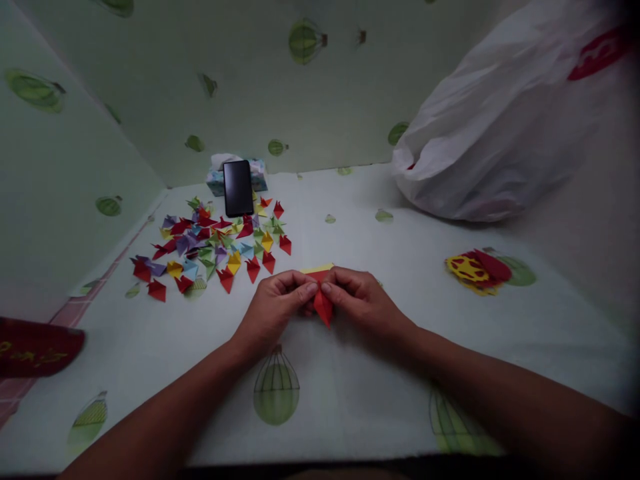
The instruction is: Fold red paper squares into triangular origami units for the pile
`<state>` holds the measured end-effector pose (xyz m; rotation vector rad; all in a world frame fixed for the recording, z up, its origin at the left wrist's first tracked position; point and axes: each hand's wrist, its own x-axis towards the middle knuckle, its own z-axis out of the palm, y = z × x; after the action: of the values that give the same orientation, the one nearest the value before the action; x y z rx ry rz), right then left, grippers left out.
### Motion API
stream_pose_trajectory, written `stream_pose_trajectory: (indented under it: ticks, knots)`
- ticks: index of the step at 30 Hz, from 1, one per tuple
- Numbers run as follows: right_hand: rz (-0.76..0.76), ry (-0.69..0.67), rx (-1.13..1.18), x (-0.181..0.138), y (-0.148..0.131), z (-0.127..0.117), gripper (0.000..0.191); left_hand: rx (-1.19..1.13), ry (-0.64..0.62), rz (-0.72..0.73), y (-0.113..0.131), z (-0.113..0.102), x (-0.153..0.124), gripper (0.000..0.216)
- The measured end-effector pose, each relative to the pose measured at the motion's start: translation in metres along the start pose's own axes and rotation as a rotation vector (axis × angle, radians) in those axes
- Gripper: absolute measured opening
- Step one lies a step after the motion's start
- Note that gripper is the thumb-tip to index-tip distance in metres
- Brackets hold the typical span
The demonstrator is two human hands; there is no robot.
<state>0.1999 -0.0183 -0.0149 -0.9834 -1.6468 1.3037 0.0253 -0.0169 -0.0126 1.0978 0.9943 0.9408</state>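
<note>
A small red folded paper (323, 308) hangs point-down between my two hands near the middle of the table. My left hand (283, 299) pinches its upper left side between thumb and fingers. On the other side, my right hand (361, 297) pinches it the same way, the thumbs almost touching. Just behind the fingers lie paper sheets (325, 268), yellow and red, partly hidden by my hands. To the left spreads a pile of folded paper cranes (215, 243) in red, purple, green, yellow and blue.
Behind the cranes, a black phone (239, 189) leans on a tissue box (215, 181). A large white plastic bag (480, 147) stands at the back right. Red and yellow paper cut-outs (475, 270) lie at right. A dark red object with yellow lettering (40, 347) is at far left.
</note>
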Motion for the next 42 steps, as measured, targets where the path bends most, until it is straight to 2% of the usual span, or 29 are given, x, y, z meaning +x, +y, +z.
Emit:
stream_pose_trajectory:
  ticks: [9,16,24,31,34,42]
  knots:
    - [0.009,0.014,-0.04,0.0002,0.0,0.0005,0.026,0.06,0.019,-0.008,0.0033,0.0011,-0.0009,0.021]
    - [-0.054,-0.023,-0.107,0.0019,0.0038,-0.0024,0.026,0.042,-0.002,0.018,0.0021,-0.0003,-0.0002,0.021]
    - [-0.059,-0.091,-0.137,0.0048,0.0049,-0.0064,0.025,0.08,-0.045,0.037,0.0051,-0.0034,0.0007,0.015]
    - [-0.012,-0.112,0.015,0.0049,0.0048,-0.0037,0.026,0.172,0.135,0.068,0.0056,0.0021,-0.0001,0.015]
    - [0.027,-0.112,0.046,0.0037,0.0034,-0.0032,0.026,0.204,0.163,0.103,0.0053,0.0036,-0.0015,0.015]
    - [0.024,-0.153,0.092,0.0034,0.0021,-0.0038,0.026,0.239,0.014,0.135,0.0094,-0.0002,-0.0012,0.015]
